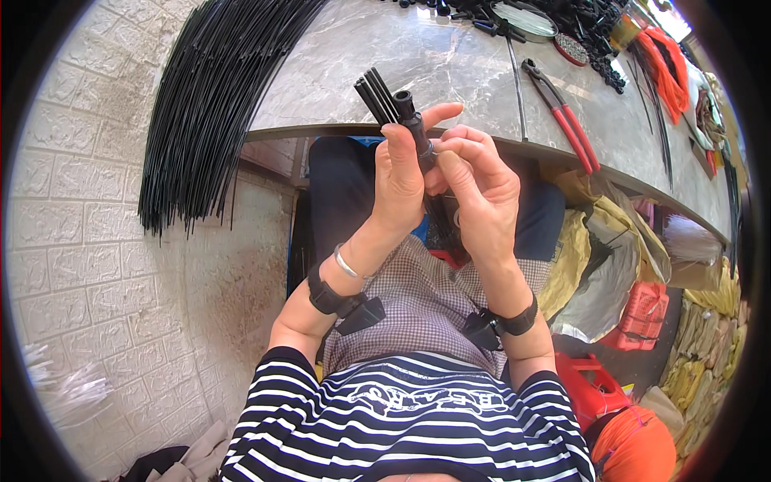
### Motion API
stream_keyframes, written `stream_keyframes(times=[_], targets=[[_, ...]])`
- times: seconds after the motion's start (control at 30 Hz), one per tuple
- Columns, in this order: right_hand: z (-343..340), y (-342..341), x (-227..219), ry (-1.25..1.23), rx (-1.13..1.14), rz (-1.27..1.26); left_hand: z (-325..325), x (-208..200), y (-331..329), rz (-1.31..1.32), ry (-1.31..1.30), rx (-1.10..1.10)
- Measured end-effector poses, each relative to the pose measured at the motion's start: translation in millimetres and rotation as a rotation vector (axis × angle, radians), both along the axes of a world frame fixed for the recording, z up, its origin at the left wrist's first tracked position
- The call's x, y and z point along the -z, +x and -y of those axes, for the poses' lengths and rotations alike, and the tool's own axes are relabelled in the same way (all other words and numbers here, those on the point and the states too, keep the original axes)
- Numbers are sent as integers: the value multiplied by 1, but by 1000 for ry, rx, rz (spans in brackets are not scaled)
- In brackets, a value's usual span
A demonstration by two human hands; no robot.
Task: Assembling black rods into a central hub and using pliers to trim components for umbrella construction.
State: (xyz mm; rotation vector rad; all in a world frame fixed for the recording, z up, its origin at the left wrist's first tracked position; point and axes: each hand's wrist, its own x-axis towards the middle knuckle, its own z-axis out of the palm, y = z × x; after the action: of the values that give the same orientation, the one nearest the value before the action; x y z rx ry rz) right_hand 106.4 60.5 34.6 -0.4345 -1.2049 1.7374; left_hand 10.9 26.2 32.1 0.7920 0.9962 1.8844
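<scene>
In front of my lap, above the near edge of the table, my left hand [397, 181] is closed around a black tube [410, 119] with an open round end that points up and away from me. Several thin black rods [374, 95] stick out beside the tube, to its left, their ends fanned slightly. My right hand [487, 185] meets it from the right, its thumb and index finger pinched together against the tube's lower part. A thin shiny strand seems to show at that pinch, too small to name. More dark rods [438, 221] hang below, between my wrists.
A large bundle of long black rods [217, 104] overhangs the marble-patterned table's [377, 40] left end. Red-handled cutters [562, 116] lie at the right front edge. Small black parts, a dish of pale strands [524, 22] and a dish of tiny pieces [571, 49] stand farther back.
</scene>
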Motion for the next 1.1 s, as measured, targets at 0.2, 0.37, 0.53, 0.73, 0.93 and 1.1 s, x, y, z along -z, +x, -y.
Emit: stream_keyframes(times=[0.2, 0.37, 0.53, 0.73, 0.93, 1.1], targets=[[1, 0, 0, 24, 10, 17, 0, -1, 1, 9, 0, -24], [1, 0, 1, 0, 22, 0, -1, 1, 1, -19, 21, -24], [-1, 1, 2, 17, 14, 2, -1, 1, 2, -9, 23, -10], [-2, 3, 3, 16, 2, 6, -2, 1, 4, -5, 28, -9], [-2, 4, 3, 16, 0, 1, -3, 1, 4, -13, 24, -15], [-2, 3, 4, 25, 7, 7, -1, 0, 3, -23, 17, -10]])
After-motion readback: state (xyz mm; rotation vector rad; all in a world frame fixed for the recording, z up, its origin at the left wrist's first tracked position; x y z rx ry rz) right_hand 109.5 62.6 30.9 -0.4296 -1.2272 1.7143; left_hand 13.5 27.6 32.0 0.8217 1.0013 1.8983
